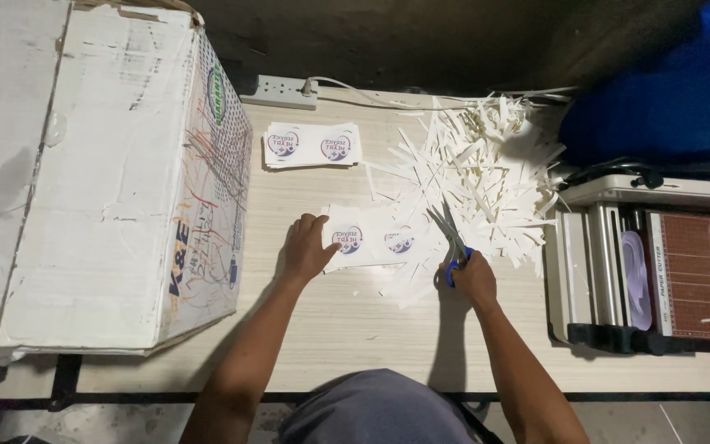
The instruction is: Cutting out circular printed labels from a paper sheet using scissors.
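The left hand (306, 249) lies flat, grip released, on a printed sticker sheet (371, 240) on the tabletop (355, 329). The right hand (474, 278) grips blue-handled scissors (450, 238) beside paper scraps (486, 164).

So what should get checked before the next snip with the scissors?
1. Right hand holds the scissors by the blue handles: ok.
2. Blades open and pointing away from the body: ok.
3. Left hand presses the printed sheet flat on the table: ok.
4. Left fingers well away from the blades: ok.
5. Blades lined up with the cut line: cannot tell.
6. Paper strips piled right beside the cutting spot: not ok, they crowd the sheet.
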